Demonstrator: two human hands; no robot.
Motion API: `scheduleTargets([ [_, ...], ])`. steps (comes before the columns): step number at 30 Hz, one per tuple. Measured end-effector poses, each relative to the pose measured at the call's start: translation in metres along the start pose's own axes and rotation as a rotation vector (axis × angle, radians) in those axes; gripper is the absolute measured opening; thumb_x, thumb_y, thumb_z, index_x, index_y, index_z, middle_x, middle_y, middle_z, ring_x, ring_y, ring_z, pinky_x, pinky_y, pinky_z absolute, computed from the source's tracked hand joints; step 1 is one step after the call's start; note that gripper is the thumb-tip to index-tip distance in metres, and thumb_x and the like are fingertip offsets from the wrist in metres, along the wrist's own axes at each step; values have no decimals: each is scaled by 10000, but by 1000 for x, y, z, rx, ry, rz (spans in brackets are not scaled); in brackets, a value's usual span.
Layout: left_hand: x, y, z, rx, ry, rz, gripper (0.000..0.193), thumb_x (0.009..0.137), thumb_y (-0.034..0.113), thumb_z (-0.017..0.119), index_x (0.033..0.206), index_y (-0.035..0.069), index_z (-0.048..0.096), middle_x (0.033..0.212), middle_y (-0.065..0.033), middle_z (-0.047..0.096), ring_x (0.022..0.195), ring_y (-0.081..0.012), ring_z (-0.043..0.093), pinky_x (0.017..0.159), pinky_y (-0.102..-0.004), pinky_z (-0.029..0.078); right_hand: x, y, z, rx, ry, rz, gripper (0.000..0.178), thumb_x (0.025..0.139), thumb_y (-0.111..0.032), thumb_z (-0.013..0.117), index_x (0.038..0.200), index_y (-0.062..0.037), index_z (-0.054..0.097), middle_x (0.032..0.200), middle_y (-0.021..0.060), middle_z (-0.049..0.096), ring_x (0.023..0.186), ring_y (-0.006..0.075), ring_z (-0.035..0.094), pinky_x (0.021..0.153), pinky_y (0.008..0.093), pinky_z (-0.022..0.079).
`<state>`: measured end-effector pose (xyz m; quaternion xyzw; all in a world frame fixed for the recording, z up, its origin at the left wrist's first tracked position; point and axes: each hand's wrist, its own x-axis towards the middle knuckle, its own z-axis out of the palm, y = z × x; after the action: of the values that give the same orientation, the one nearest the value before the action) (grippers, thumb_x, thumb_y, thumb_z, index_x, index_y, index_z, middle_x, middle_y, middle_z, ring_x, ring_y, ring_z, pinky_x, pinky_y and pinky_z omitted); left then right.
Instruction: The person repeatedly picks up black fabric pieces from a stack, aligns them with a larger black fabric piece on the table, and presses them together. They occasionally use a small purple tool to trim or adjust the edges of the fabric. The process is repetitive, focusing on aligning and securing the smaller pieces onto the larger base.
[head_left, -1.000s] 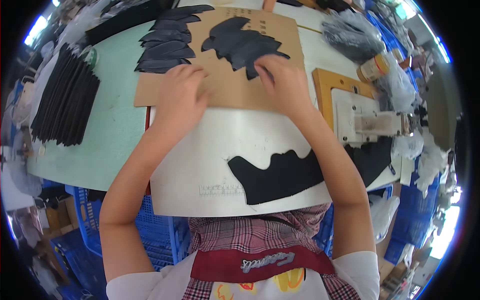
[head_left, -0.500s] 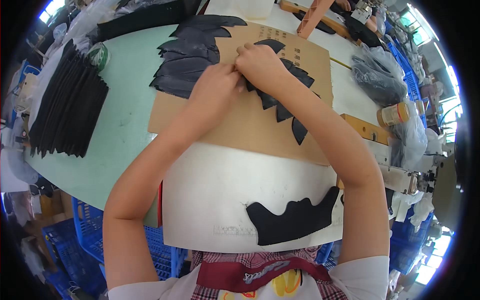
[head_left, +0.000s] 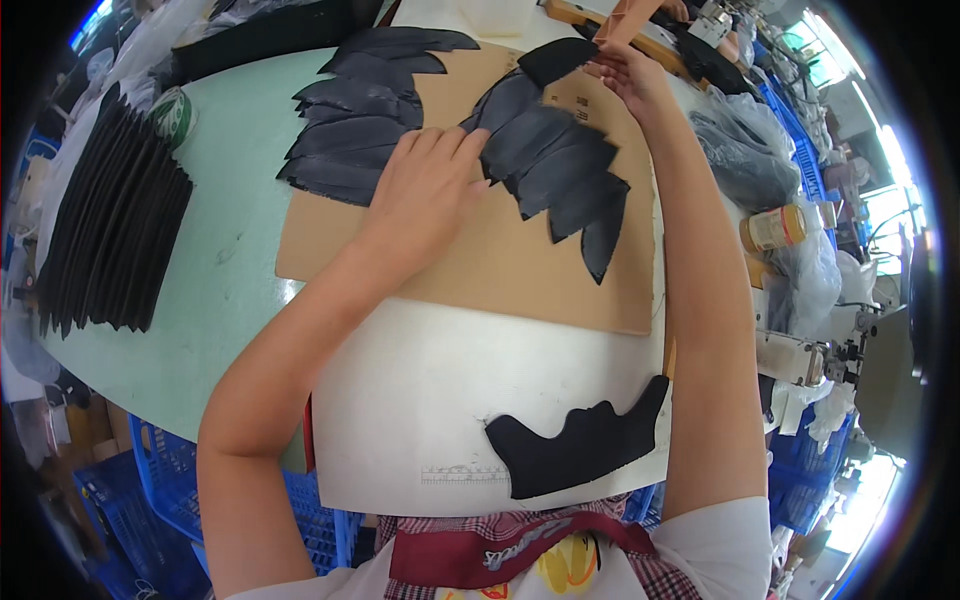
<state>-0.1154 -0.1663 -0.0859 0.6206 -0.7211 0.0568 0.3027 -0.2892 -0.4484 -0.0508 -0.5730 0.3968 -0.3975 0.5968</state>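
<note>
Two fans of black, feather-shaped, overlapping flat pieces lie on a brown cardboard sheet (head_left: 560, 305). The left fan (head_left: 350, 125) lies beyond my left hand (head_left: 425, 195). That hand rests palm down, fingers stretched out, fingertips touching the inner edge of the right fan (head_left: 550, 155). At the far end of this fan is a curved matt black piece (head_left: 555, 62). My right hand (head_left: 632, 82) has its thumb and fingers at the tip of that piece, pinching it. Closer to me, a notched black piece (head_left: 580, 455) lies on the white board (head_left: 400, 400).
A tall stack of black pieces (head_left: 115, 220) stands on the green tabletop (head_left: 225, 240) at left, near a green-and-white roll (head_left: 172, 117). At right are a capped jar (head_left: 775, 229), plastic bags (head_left: 745, 160) and machine parts. Blue crates (head_left: 165, 470) are below the table.
My right hand has moved away from my left, to the far right. More of the right fan's surface shows now, with a matt black piece at its far end. My left hand stays near the middle.
</note>
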Motion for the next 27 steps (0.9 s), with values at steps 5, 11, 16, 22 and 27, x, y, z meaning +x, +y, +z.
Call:
scheduleTargets([
  [5, -4, 1, 1, 25, 7, -15, 264, 833, 122, 662, 1063, -1, 617, 1150, -136, 557, 1095, -301, 523, 949, -409, 412, 3, -3, -66, 407, 112, 4, 246, 845, -70, 636, 976, 83, 495, 999, 219, 606, 952, 305, 669, 679, 284, 577],
  [11, 4, 11, -4, -180, 89, -163, 180, 862, 130, 660, 979, 1, 616, 1146, -156, 534, 1041, -327, 547, 886, -406, 451, -33, -15, -92, 232, 105, -165, 513, 799, -69, 763, 1160, 150, 470, 1053, 226, 592, 908, 325, 663, 845, 359, 581],
  [16, 16, 50, -27, -469, 19, -296, 353, 853, 152, 701, 1148, 0, 579, 1203, -172, 537, 1090, -292, 554, 920, -364, 448, -133, -49, -53, -93, -40, -288, 201, 888, -127, 681, 1036, 7, 661, 891, 55, 685, 771, 108, 657, 756, 231, 526],
  [22, -18, 117, -25, -1324, -151, -384, 495, 889, 194, 696, 1273, -66, 520, 1226, -189, 600, 1035, -209, 617, 918, -301, 475, -293, -77, -27, 50, -192, -137, 246, 861, -117, 706, 1033, 50, 653, 745, 60, 660, 654, 100, 620, 600, 223, 463],
  [27, -104, 181, -59, -1365, -370, -738, 225, 952, 148, 603, 950, -67, 666, 858, -147, 709, 797, -163, 671, 734, -283, 534, -386, -43, -56, 180, -124, 58, 209, 851, -76, 707, 1010, 49, 653, 763, 56, 655, 630, 76, 582, 559, 199, 427],
])
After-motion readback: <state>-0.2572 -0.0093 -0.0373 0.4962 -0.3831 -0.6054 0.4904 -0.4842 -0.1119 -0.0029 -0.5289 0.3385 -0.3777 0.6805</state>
